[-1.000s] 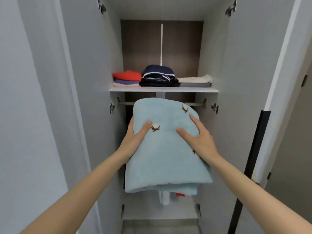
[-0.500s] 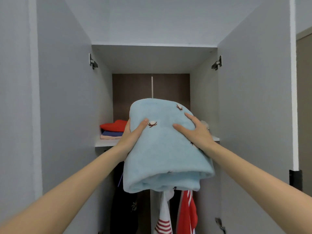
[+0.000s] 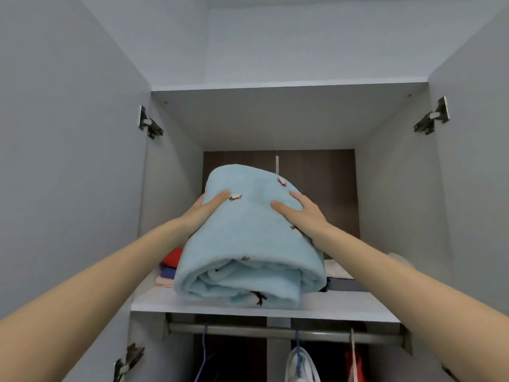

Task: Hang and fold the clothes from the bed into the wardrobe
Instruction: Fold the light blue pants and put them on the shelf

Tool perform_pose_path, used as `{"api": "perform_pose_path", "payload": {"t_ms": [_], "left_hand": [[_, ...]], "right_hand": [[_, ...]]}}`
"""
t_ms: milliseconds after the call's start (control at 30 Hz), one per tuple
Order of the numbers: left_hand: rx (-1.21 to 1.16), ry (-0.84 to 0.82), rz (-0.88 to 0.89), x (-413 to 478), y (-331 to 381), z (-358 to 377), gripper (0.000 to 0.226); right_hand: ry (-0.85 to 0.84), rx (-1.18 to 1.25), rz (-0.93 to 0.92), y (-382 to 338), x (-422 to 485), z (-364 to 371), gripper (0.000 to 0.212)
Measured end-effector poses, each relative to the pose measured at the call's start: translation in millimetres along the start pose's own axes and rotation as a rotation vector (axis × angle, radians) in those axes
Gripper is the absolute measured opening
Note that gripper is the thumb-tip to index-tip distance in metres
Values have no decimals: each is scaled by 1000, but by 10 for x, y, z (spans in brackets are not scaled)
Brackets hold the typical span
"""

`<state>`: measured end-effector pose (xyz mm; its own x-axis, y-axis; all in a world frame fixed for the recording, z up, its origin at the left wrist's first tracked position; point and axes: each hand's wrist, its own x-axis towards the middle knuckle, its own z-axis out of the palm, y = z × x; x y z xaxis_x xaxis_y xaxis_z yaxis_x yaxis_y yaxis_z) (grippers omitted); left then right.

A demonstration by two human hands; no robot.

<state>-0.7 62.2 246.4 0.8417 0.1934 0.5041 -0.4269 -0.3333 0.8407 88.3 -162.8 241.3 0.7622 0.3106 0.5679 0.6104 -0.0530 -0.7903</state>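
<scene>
A folded light-blue blanket (image 3: pixel 248 244) with small cotton-flower prints is held between both my hands at the wardrobe's upper shelf (image 3: pixel 344 304). Its lower front edge sits over the front of the shelf; I cannot tell whether it touches. My left hand (image 3: pixel 205 209) grips its left side, thumb on top and fingers hidden behind. My right hand (image 3: pixel 305 216) grips the right side, with thumb and fingers spread over the top. A stack of red, blue and pink folded clothes (image 3: pixel 172 256) lies at the shelf's left. Cream folded clothes (image 3: pixel 334 270) lie at the right.
Both wardrobe doors stand open, the left door (image 3: pixel 68 188) and the right door (image 3: pixel 473 188). Under the shelf runs a hanging rail (image 3: pixel 248 330) with a purple hanger (image 3: pixel 203 354), a white garment (image 3: pixel 301 365) and a red garment (image 3: pixel 355 365).
Both hands have lifted the blanket from below the shelf up to shelf level and forward into the compartment. My view has tilted upward. It now hides the dark folded pile at mid-shelf.
</scene>
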Motion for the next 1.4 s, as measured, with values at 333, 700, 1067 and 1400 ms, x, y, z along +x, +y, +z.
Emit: {"api": "perform_pose_path", "payload": {"t_ms": [333,700,1067,1400], "left_hand": [[361,166,-79,1351,-436,-996,94],[1258,238,-95,2352,-1154,-1425,56],[1243,31,-261,2476,-1731,-1172,44],[1214,365,-15,2209,-1510,-1082,42]], "right_hand": [[-73,285,115,593,1425,1098,78],[-273,-96,249,1389,2343,2178,60],[-383,-590,-151,1530,2340,2418,45],[-152,-638,-217,1355,2198,2085,37]]}}
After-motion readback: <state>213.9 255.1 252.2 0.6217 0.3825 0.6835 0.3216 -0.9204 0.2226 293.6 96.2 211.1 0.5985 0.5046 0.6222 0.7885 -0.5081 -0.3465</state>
